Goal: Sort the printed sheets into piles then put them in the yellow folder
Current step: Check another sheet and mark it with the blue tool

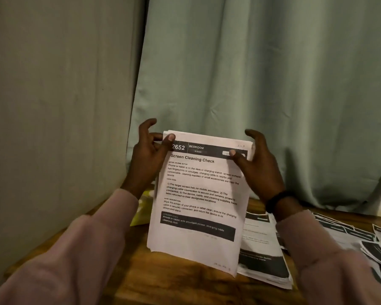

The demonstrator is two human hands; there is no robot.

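Upright, both hands pinch the sheet stack [198, 194]'s top corners; thumbs in front.

a single view is given, taken from a wide-angle camera worn on the head, aimed forward and slightly down. the wooden table [185, 280] is seen close along the bottom of the frame, both sleeves entering from the lower corners. the curtain [262, 84] fills the upper right, a wall [53, 106] the left.
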